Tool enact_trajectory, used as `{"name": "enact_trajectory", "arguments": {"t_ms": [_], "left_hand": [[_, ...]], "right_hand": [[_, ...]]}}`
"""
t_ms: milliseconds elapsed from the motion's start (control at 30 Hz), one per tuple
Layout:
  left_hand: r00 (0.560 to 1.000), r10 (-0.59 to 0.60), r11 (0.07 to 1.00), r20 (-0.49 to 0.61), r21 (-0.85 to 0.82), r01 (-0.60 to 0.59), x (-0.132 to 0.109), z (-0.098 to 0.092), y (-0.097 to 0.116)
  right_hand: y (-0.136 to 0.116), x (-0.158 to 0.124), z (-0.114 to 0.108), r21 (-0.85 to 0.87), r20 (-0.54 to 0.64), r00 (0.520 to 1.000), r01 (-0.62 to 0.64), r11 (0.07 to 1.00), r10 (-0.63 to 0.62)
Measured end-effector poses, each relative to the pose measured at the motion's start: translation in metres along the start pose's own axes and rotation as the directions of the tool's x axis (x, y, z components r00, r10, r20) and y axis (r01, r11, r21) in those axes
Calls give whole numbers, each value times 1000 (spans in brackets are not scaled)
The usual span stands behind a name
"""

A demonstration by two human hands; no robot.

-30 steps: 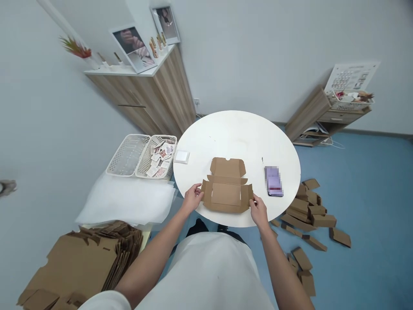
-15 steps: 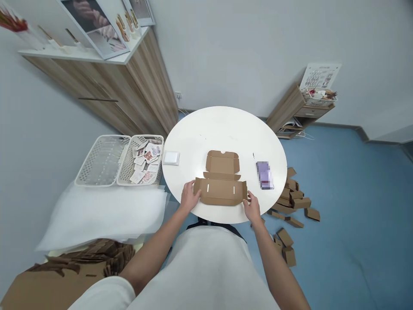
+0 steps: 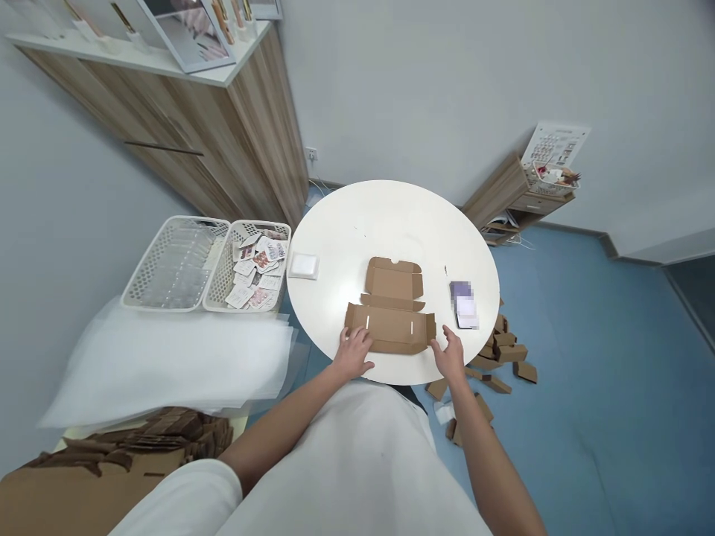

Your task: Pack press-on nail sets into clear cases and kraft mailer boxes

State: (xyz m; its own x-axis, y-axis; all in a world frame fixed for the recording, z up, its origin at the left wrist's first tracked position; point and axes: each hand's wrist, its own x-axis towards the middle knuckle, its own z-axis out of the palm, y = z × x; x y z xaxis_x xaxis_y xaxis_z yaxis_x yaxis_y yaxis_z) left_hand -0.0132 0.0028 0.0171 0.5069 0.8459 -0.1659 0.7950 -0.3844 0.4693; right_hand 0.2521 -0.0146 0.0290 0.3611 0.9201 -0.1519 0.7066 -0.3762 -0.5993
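Note:
An unfolded brown cardboard box lies on the white round table, its creased flaps partly raised and two pale slots showing in the near panel. My left hand rests with spread fingers over the near left corner of that panel, thumb pointing right. At the opposite end, my right hand is open, thumb and forefinger apart, close by the right side flap. Whether its fingertips touch the flap is hard to tell.
On the table are a purple pack, blurred out, and a white packet. Left of it stand a basket of cards and a basket of clear items, near foam sheets and stacked cardboard. Folded boxes litter the floor.
My left hand has gone from the box's left end to its near left edge, fingers now spread. My right hand has opened beside the right flap. The camera view has shifted slightly.

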Motion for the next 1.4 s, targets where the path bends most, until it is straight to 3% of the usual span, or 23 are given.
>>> {"name": "enact_trajectory", "arguments": {"t_ms": [300,533,667,833,1133,1300,1333,1400], "left_hand": [[995,-50,995,81,95,42,21,3,9],[972,-138,976,191,194,100,44,-2,13],[958,-179,966,224,224,128,55,-5,12],[958,-185,962,221,240,130,62,-10,11],[969,-115,965,217,257,57,77,-23,6],[977,-73,969,200,247,22,79,-25,-1],[978,-69,967,199,254,17,77,-25,-1],[981,-47,961,191,275,-8,73,-25,-2]], "right_hand": [[-28,70,3,49,185,983,11,999,-20],[-40,130,26,176,355,935,-91,980,23],[-39,146,41,142,363,932,-48,989,-7],[-39,146,45,169,368,929,-28,985,-36],[-45,129,28,106,451,882,97,990,-135],[-49,96,22,-155,299,913,334,930,-278],[-49,86,22,-194,321,888,403,894,-331],[-47,65,23,-216,446,786,558,801,-428]]}}
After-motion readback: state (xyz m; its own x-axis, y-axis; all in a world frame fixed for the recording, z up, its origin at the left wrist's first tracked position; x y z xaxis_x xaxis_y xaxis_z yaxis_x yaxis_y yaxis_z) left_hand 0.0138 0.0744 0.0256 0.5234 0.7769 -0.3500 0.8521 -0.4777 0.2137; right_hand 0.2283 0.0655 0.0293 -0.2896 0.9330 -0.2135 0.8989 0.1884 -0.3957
